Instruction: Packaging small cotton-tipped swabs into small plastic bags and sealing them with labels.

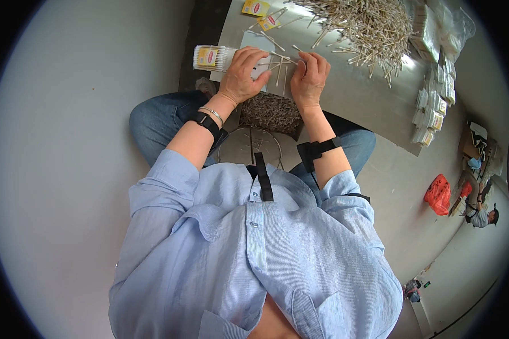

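My left hand rests at the table's near edge with its fingers curled and its thumb apart. Beneath it lies a pale flat item; what the fingers hold is hidden. Just left of that hand sits a clear pack of cotton swabs with a yellow and red label. My right hand is bent at the fingers, pinching a cotton swab whose white tip sticks out. Between the hands, several loose cotton swabs lie crossed on the metal table.
A large heap of cotton swabs covers the far part of the table. Filled packs line its right side, near clear bags. Yellow label cards lie at the back. More swabs fill a container below the edge. A red bag stands on the floor.
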Demonstrator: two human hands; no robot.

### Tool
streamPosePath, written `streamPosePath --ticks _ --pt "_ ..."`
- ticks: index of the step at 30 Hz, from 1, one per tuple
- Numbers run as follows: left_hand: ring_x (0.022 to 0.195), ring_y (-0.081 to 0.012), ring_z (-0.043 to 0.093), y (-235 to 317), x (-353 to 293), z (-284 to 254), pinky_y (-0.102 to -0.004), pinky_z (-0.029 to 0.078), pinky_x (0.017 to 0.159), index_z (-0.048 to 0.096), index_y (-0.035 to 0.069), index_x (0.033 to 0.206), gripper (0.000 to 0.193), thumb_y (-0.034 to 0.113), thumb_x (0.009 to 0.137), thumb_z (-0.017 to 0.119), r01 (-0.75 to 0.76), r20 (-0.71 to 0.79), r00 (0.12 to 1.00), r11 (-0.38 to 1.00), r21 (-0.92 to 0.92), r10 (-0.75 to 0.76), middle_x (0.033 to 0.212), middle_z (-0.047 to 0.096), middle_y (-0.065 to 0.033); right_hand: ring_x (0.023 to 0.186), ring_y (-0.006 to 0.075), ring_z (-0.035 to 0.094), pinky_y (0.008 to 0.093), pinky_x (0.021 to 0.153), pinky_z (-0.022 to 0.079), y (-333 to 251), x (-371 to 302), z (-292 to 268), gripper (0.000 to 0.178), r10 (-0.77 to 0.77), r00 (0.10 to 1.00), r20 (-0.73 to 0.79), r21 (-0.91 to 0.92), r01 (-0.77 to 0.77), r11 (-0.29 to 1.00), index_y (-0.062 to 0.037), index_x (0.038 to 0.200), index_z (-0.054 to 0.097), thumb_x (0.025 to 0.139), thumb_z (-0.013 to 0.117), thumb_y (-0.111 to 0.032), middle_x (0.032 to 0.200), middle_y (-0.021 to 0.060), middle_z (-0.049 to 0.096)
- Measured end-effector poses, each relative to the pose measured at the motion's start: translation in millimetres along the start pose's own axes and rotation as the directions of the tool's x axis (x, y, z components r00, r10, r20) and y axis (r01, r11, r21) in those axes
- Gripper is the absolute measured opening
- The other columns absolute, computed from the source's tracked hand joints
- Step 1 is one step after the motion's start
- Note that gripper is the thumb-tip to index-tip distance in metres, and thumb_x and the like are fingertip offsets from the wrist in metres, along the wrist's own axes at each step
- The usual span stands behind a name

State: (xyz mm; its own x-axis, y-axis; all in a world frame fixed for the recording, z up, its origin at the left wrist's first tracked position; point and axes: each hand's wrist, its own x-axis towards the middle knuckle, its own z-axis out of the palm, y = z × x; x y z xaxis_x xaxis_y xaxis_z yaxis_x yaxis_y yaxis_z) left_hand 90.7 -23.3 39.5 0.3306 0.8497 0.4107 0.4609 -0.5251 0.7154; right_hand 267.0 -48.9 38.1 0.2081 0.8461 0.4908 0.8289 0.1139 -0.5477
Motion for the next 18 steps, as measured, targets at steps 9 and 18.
streamPosePath --ticks 9,18 --pt "0.112 -0.0275 0.051 -12.2 -2.4 3.1 -0.0378 0.044 0.096 0.062 0.007 0.103 0.032 0.013 0.073 0.074 -0.018 0.032 0.999 0.997 0.077 0.016 0.114 0.057 -0.0075 0.091 0.0285 0.054 0.0389 0.081 0.043 -11.3 -11.2 -30.4 0.030 -0.055 0.956 0.290 0.019 0.052 0.998 -0.0111 0.101 0.064 0.074 0.062 0.002 0.097 0.0071 0.058" --pt "0.107 -0.0261 0.054 -8.7 4.1 9.4 -0.0366 0.047 0.090 0.068 0.005 0.088 0.014 0.010 0.076 0.071 0.067 0.003 0.998 0.996 0.063 -0.067 0.104 0.063 -0.0066 0.090 0.0236 0.053 0.0375 0.077 0.042 -22.3 -14.2 -7.7 0.037 -0.111 0.939 0.326 -0.049 0.134 0.990 -0.0192 0.103 0.065 0.068 0.076 -0.017 0.096 0.0014 0.055"
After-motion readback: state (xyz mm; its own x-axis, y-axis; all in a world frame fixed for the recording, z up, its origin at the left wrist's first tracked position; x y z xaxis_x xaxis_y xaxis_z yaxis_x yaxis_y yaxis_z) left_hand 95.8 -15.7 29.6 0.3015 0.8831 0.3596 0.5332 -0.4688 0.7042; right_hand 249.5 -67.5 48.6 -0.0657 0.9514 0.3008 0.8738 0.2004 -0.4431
